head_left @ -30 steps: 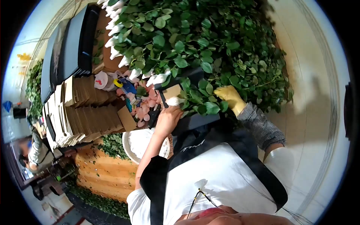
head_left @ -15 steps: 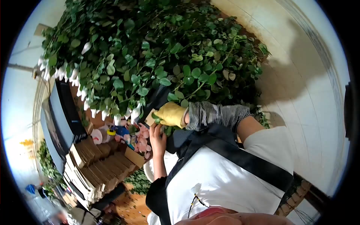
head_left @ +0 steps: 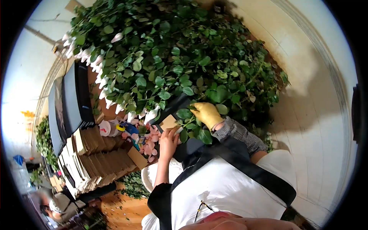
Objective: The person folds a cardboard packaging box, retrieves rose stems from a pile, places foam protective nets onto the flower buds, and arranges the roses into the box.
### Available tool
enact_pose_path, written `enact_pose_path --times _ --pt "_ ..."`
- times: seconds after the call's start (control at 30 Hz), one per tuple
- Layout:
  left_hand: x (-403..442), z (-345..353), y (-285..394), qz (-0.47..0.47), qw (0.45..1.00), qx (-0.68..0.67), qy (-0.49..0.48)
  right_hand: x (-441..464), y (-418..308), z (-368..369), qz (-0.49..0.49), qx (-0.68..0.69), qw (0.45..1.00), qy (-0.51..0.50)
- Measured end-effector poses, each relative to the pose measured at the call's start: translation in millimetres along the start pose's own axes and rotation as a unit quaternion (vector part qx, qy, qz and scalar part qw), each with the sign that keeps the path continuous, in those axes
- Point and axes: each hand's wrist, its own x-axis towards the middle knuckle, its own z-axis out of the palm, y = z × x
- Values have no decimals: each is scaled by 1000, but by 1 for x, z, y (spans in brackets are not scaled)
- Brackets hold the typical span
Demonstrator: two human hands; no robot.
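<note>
My bare left hand (head_left: pixel 168 142) is closed around the pale head end of a rose (head_left: pixel 179 130). Leaves on this rose (head_left: pixel 205 136) spread to the right, in front of my apron. On my right hand (head_left: pixel 208 114) is a yellow glove; its fingertips are pinched together at a green leaf (head_left: pixel 190 108) above the rose's foliage. Part of the stem is hidden by leaves. Just beyond my left fingers lies a piece of brown cardboard (head_left: pixel 168 122) on a black surface.
A large heap of leafy roses (head_left: pixel 165 53) fills the far side, pale blooms (head_left: pixel 100 78) pointing left. Stacked cardboard sheets (head_left: pixel 109 166), loose pink petals (head_left: pixel 150 143) and a white-and-yellow tape roll (head_left: pixel 121 127) are to the left. Another person (head_left: pixel 57 205) is at lower left.
My gloved right hand has moved right, away from my left hand. More of the rose's leaves now show between the hands. The whole view has shifted slightly.
</note>
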Motion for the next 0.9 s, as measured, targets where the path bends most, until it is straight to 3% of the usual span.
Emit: enact_pose_path --times 0.07,0.1,0.13,0.17,0.2,0.27,0.33,0.4,0.43,0.47,0.5,0.53,0.6,0.67,0.77,0.8,0.9 --pt "-2 3 -4 13 999 -33 5 5 -3 -27 9 -64 996 61" --pt "-4 4 -4 -4 999 -47 4 12 8 -47 61 -58 992 90" --pt "-7 4 -4 -16 999 -48 13 23 37 -71 95 102 984 113" --pt "-6 5 -4 -13 997 -68 28 35 53 -115 4 403 913 57" --pt "-6 7 -4 -10 995 -90 42 48 70 -159 -38 666 744 -38" --pt "-8 11 -6 -31 992 -103 60 40 32 -217 -244 827 462 209" --pt "-9 15 -7 -45 988 -101 105 66 27 -214 -270 816 468 204" --pt "-9 10 -8 -35 988 -134 65 114 30 -169 -100 684 715 100" --pt "-10 9 -10 -42 988 -139 57 127 21 -132 -121 519 845 37" --pt "-9 9 -12 -45 987 -145 48 140 12 -95 -168 326 930 -10" --pt "-7 7 -11 -40 988 -143 46 158 17 -68 -265 52 963 15" --pt "-6 5 -8 -49 988 -140 42 164 3 -56 -222 -230 948 -3" --pt "-5 3 -3 -104 979 -175 19 189 3 -36 -245 -334 910 -33" --pt "-9 13 -13 -64 988 -137 45 209 -16 -36 -283 -291 912 57" --pt "-10 15 -8 -78 984 -148 53 231 -56 -40 -378 -143 889 215" --pt "-10 13 -6 -87 982 -159 59 230 -69 -47 -413 -75 891 173" --pt "-9 12 -8 -71 984 -149 61 210 -104 -79 -509 -57 852 108"
